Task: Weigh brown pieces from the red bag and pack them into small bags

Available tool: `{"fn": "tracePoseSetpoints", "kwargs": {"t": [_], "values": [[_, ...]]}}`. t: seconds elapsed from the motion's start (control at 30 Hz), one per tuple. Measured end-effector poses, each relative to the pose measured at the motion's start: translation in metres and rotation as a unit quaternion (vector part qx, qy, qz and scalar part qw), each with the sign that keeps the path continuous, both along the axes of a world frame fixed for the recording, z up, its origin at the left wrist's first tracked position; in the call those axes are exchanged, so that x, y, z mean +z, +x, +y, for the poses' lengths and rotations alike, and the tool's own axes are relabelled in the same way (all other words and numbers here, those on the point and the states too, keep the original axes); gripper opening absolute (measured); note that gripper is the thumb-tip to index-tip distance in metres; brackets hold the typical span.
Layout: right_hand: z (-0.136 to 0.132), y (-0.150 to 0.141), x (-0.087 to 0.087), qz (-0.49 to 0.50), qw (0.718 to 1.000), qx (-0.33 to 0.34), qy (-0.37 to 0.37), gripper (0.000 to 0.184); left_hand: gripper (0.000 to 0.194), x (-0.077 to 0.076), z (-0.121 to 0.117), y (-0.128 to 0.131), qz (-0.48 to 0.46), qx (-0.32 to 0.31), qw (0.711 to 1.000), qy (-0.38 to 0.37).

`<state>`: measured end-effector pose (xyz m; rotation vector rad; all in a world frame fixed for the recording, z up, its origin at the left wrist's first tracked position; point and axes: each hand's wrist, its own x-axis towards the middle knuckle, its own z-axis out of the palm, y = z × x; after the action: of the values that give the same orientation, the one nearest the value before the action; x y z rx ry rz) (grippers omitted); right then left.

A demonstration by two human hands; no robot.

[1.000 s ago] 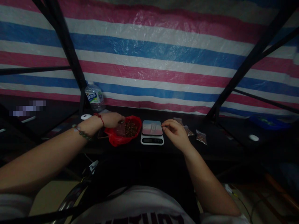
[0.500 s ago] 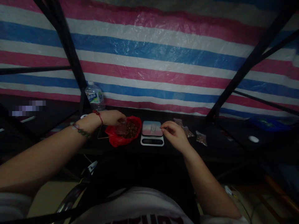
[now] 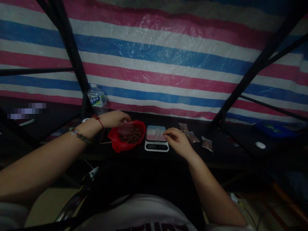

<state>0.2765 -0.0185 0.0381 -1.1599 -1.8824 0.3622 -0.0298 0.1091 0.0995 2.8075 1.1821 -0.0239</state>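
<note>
Scale [image 3: 157, 147] stood at the table's [image 3: 134, 155] near edge | open bag [image 3: 121, 146] lay left of scale, loose pieces [image 3: 133, 136] in it | bottle [image 3: 97, 100] stood beyond bag, far left | three packets [image 3: 193, 137] lay right of scale | sheet [image 3: 154, 57] hung behind everything, far side

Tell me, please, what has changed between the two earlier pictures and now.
The left hand has moved slightly upward in view, raising the clear bag in its grip above the red bag. The right hand has shifted slightly left at the scale; whether it holds anything is unclear. Nothing was visibly released. The scale, bottle and three small packets stayed in place.
</note>
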Motion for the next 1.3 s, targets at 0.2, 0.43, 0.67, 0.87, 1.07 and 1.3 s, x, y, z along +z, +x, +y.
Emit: {"fn": "tracePoseSetpoints", "kwargs": {"t": [0.2, 0.43, 0.67, 0.87, 1.07, 1.3], "values": [[0.000, -0.003, -0.003, -0.019, 0.999, 0.016, -0.025, 0.012, 0.038, -0.008, -0.006, -0.001, 0.031, 0.019, 0.999, 0.003], [0.001, -0.002, -0.004, -0.034, 0.998, 0.023, -0.041, 0.013, 0.032, -0.005, -0.008, -0.005, 0.009, 0.048, 0.997, 0.063], [0.002, 0.000, -0.006, -0.042, 0.996, 0.031, -0.069, 0.015, 0.033, -0.013, -0.006, -0.010, -0.013, 0.032, 0.998, 0.045], [0.003, 0.000, -0.008, -0.053, 0.996, 0.036, -0.066, 0.014, 0.030, -0.007, -0.010, -0.010, -0.050, 0.041, 0.997, 0.032], [0.004, 0.001, -0.009, -0.054, 0.995, 0.039, -0.072, 0.014, 0.028, -0.016, -0.001, -0.016, -0.055, 0.044, 0.997, 0.035], [0.009, 0.000, -0.016, -0.016, 0.993, 0.040, -0.110, 0.018, 0.033, -0.010, -0.014, -0.010, -0.090, 0.045, 0.988, 0.116]]}}
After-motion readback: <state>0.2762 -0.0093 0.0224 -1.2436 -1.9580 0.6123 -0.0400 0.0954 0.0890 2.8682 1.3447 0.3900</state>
